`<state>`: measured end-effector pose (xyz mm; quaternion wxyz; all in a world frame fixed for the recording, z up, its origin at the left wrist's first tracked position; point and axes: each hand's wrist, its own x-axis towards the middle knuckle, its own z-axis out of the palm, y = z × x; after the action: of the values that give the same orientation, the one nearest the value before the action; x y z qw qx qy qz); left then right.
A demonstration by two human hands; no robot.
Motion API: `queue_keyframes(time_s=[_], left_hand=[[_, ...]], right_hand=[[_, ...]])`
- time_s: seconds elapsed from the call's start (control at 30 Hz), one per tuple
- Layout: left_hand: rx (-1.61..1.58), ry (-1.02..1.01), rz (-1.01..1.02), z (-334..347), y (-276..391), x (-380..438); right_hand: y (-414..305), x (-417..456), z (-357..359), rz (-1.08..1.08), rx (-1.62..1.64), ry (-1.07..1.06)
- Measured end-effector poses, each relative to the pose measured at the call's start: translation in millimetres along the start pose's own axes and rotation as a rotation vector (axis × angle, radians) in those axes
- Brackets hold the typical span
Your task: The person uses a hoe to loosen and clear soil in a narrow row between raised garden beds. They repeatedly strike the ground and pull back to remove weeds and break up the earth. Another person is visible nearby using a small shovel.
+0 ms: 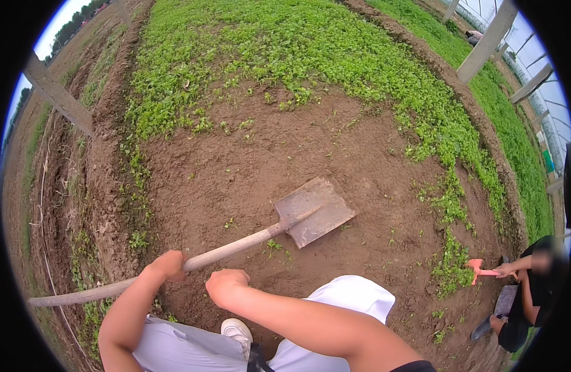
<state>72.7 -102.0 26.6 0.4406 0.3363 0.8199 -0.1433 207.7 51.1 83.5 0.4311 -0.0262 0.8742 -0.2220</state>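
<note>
A square-bladed shovel lies slantwise before me, its rusty metal blade [315, 209] over bare brown soil and its long wooden handle [234, 245] running down to the left. My left hand [170, 266] is closed around the handle near its middle. Just below the handle, to the right of that hand, is my right hand [227, 284], its fingers curled; whether it touches the handle or holds something cannot be told. Small green seedlings [274, 247] stand in the soil beside the blade's socket.
Dense leafy green plants [285, 42] cover the bed ahead. Raised soil ridges [490, 125] border it. At the lower right a person [527, 288] crouches with an orange tool [484, 272]. Concrete posts [488, 42] stand on both sides.
</note>
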Motion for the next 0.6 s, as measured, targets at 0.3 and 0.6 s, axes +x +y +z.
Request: queue_keyframes(time_s=[0.3, 0.6], left_hand=[[-0.026, 0.060, -0.017, -2, 1, -1], [0.026, 0.029, -0.023, -4, 2, 0]], right_hand=[[1, -1, -5, 0.001, 0.031, 0.002], [2, 2, -9, -0.003, 0.085, -0.032]])
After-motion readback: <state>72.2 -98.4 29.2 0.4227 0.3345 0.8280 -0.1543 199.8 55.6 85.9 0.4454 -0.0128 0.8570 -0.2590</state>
